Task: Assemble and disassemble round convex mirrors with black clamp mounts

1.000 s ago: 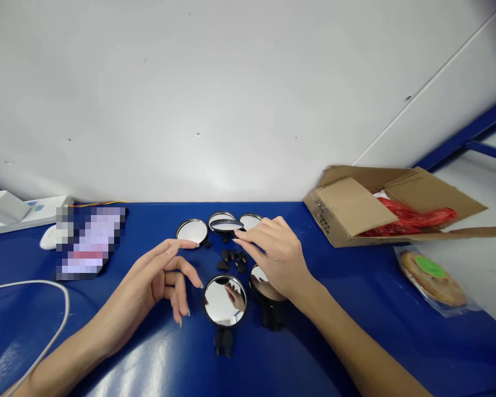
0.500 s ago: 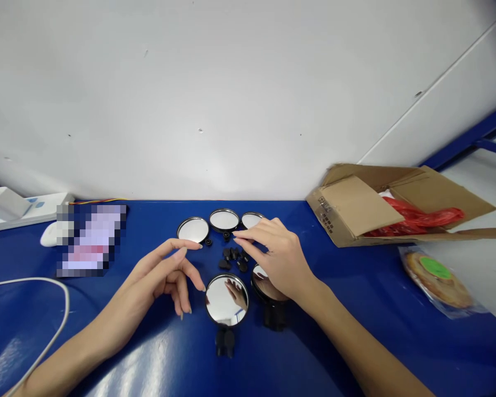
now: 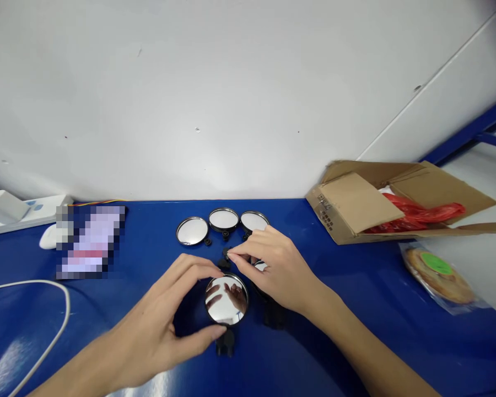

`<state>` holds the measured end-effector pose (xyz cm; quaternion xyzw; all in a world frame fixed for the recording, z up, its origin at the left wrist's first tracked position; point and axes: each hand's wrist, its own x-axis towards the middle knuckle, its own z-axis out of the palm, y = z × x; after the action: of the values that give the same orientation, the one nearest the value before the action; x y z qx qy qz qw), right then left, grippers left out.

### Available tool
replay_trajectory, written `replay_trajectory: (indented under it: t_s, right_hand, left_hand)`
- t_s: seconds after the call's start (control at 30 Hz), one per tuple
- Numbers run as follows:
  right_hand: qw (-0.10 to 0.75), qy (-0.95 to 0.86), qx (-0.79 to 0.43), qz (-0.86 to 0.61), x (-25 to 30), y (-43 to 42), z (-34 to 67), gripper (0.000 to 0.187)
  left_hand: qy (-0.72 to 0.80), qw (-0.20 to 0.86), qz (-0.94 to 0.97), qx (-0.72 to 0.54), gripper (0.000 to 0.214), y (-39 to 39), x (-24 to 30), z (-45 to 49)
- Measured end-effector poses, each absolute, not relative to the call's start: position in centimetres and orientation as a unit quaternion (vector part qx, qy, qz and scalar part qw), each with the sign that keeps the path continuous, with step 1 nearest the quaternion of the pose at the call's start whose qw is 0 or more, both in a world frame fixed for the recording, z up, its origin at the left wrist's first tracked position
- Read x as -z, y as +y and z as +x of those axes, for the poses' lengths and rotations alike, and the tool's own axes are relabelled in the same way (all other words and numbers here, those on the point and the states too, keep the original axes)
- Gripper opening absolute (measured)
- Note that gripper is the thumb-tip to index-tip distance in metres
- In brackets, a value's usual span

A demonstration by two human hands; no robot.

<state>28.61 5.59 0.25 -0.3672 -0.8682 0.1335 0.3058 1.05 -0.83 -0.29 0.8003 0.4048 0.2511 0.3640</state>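
Note:
My left hand (image 3: 161, 325) curves around a round convex mirror (image 3: 226, 299) in a chrome rim, fingers at its top edge and thumb at its bottom edge. Below that mirror lies a black mount (image 3: 225, 343). My right hand (image 3: 276, 270) reaches over a second, mostly hidden mirror (image 3: 260, 266), its fingertips at small black plastic pieces (image 3: 224, 264), which it largely covers. Beyond both hands, several round mirrors lie in a row, including one (image 3: 192, 230) at the left, one (image 3: 223, 219) in the middle and one (image 3: 254, 221) at the right.
The blue table (image 3: 339, 342) ends at a white wall. A cardboard box (image 3: 355, 201) holding a red plastic bag (image 3: 413, 215) stands at the right, by a wrapped round item (image 3: 438, 275). At the left are a white mouse (image 3: 49, 237), a pixelated object (image 3: 89, 242), a power strip (image 3: 20, 212) and a white cable (image 3: 45, 292).
My left hand has moved down and right from beside the front mirror to curve around it. My right hand has shifted left and lower, over the small black pieces.

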Motion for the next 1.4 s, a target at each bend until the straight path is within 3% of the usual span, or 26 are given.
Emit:
replay_trajectory:
  t_s: [0.2,0.37,0.6,0.7,0.93,1.13,1.4]
  right_hand:
    - [0.207,-0.834,-0.142,-0.492,-1.1,5.6,28.9,0.047]
    - [0.116,-0.813,-0.165,-0.546,-2.6,6.0,29.9,0.059]
    - [0.013,-0.802,-0.211,-0.559,-3.6,6.1,30.6,0.065]
    - [0.000,-0.798,-0.219,-0.562,-3.9,6.0,30.5,0.066]
    - [-0.011,-0.795,-0.233,-0.559,-4.0,5.3,29.6,0.064]
    - [-0.001,-0.813,-0.230,-0.535,-3.7,4.3,29.0,0.060]
    - [0.034,-0.819,-0.245,-0.519,-3.7,4.3,29.0,0.058]
  left_hand:
    - [0.303,0.284,0.888,-0.196,0.065,-1.0,0.2,1.3]
    - [0.255,0.243,0.925,-0.140,0.056,-0.8,0.2,1.4]
    - [0.227,0.222,0.932,-0.173,0.047,-0.4,-0.2,1.2]
    - [0.230,0.242,0.925,-0.180,0.050,-0.4,-0.1,0.9]
    - [0.288,0.345,0.870,-0.204,0.086,0.1,0.1,-0.3]
    - [0.345,0.382,0.842,-0.163,0.079,0.0,-0.1,0.1]
    - [0.342,0.410,0.821,-0.201,0.091,-0.1,0.4,0.1]
